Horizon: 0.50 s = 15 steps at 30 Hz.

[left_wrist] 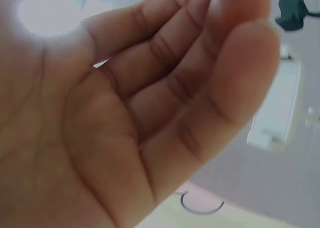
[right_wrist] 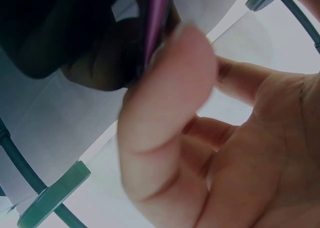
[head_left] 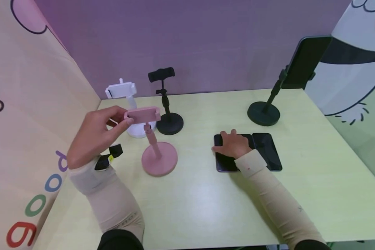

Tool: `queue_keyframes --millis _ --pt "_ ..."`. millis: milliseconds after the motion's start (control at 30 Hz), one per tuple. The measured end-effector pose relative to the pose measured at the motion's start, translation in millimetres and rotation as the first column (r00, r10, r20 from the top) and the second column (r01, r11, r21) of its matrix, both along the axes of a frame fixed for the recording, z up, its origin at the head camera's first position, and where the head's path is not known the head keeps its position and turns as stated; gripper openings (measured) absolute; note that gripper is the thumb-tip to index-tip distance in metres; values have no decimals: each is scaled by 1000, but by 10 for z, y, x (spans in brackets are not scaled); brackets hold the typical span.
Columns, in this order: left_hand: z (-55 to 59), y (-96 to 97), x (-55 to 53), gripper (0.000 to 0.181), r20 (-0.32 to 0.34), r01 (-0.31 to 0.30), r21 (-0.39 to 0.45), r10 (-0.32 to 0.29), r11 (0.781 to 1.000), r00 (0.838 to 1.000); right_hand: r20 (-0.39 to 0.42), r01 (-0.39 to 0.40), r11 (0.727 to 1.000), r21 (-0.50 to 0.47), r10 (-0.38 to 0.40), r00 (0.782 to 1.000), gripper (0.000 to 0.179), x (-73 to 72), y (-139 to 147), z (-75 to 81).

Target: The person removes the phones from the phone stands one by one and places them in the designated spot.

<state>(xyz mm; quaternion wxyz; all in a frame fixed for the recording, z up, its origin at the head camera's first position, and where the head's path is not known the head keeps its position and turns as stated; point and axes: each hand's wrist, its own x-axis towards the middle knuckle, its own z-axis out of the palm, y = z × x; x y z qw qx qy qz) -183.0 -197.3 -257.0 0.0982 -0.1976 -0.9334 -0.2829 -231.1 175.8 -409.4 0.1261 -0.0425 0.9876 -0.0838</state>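
My left hand (head_left: 95, 133) pinches the left end of the holder on a pink phone stand (head_left: 159, 159), which stands upright on its round base. The thumb lies in front and the fingers behind. In the left wrist view the left palm (left_wrist: 100, 118) fills most of the picture, and the pink holder is hidden. My right hand (head_left: 234, 144) grips a dark phone (head_left: 226, 163) lying on the table, thumb at its left side. In the right wrist view the thumb (right_wrist: 170, 93) meets the phone's purple edge (right_wrist: 157, 23). A second dark phone (head_left: 267, 151) lies beside it.
Behind the pink stand are a white phone stand (head_left: 121, 90) and a black one (head_left: 170, 123). At the back right another black stand (head_left: 264, 114) holds a phone (head_left: 306, 62). The pale table (head_left: 190, 208) meets a purple wall (head_left: 206, 45) behind.
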Motion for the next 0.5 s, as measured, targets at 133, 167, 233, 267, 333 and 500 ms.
queue_keyframes --millis 133,167,233,267,333,500 --pt "-13 -100 12 38 -1 -69 20 69 997 998 -7 0 1000 0 0 1000 77 -2 -12 7" --pt "-18 -122 15 39 -1 -87 26 87 996 996 -9 0 1000 -1 0 1000 77 1 -17 12" --pt "-31 -163 17 40 -5 -119 42 120 992 993 -9 -2 1000 -1 2 1000 77 2 -24 16" --pt "-36 -178 17 40 -6 -132 50 133 990 991 -9 -3 1000 -1 3 1000 77 5 -29 21" --pt "-44 -200 14 40 -13 -147 63 148 987 989 -6 -3 1000 -4 3 1000 78 5 -31 25" --pt "-44 -234 5 40 -20 -169 84 171 982 985 -3 5 1000 -12 -5 1000 77 10 -17 33"
